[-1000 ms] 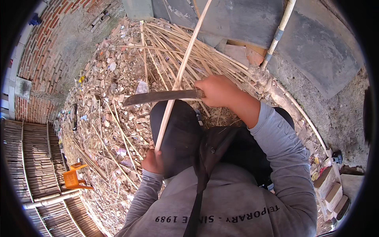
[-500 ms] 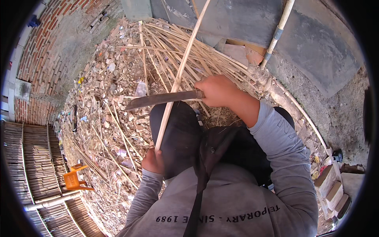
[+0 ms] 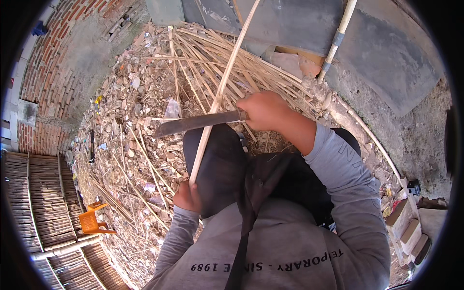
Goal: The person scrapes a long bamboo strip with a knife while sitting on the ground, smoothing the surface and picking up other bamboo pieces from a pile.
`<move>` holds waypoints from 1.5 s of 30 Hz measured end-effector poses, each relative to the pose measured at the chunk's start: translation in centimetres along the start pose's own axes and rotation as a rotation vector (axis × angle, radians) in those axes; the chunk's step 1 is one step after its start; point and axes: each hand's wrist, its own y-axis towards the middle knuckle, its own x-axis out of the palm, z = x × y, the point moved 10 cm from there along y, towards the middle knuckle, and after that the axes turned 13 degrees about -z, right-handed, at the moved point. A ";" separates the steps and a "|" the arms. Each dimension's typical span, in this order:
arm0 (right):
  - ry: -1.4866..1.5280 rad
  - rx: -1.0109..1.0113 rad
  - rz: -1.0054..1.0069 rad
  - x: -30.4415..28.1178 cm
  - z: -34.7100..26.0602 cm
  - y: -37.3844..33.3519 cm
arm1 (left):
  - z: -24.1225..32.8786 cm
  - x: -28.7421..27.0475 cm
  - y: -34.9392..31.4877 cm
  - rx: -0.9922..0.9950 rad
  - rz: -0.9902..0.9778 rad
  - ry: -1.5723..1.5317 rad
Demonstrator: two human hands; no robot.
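A long pale bamboo strip [image 3: 222,89] slants from my left knee up past the top edge of the view. My left hand [image 3: 187,195] is closed around its lower end, beside my left thigh. In my right hand [image 3: 265,110], fingers wrapped round the handle, is a machete [image 3: 193,123] with a dark, worn blade. The blade points left and lies across the strip just above my knee, touching it or nearly so. Most of the machete's handle is hidden in my fist.
Beyond my knees lies a pile of split bamboo strips [image 3: 246,72] on rubble-strewn ground [image 3: 125,111]. Several loose strips rest at my left, near an orange plastic chair [image 3: 92,220]. A pole [image 3: 338,41] leans against grey panels at the far right; bricks [image 3: 403,224] stand at the right.
Almost nothing differs. The view has shifted very slightly; both hands keep their hold, and the blade stays across the strip.
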 end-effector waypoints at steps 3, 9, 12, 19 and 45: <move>-0.147 -0.112 -0.049 1.3 -2.4 0.0 | -0.4 0.4 -0.1 -0.003 -0.008 0.028; 0.140 0.304 0.336 -3.9 8.1 -0.5 | -1.4 0.3 -1.5 -0.016 -0.030 -0.004; 0.307 0.518 0.577 -5.8 15.5 -3.5 | -2.0 0.4 -2.2 -0.005 -0.111 0.009; 0.296 0.194 0.427 -6.4 9.9 -3.3 | -1.1 1.1 -0.9 -0.086 -0.134 -0.046; 0.251 0.206 0.264 -3.8 8.8 -0.4 | -0.6 1.0 0.1 -0.107 -0.093 -0.015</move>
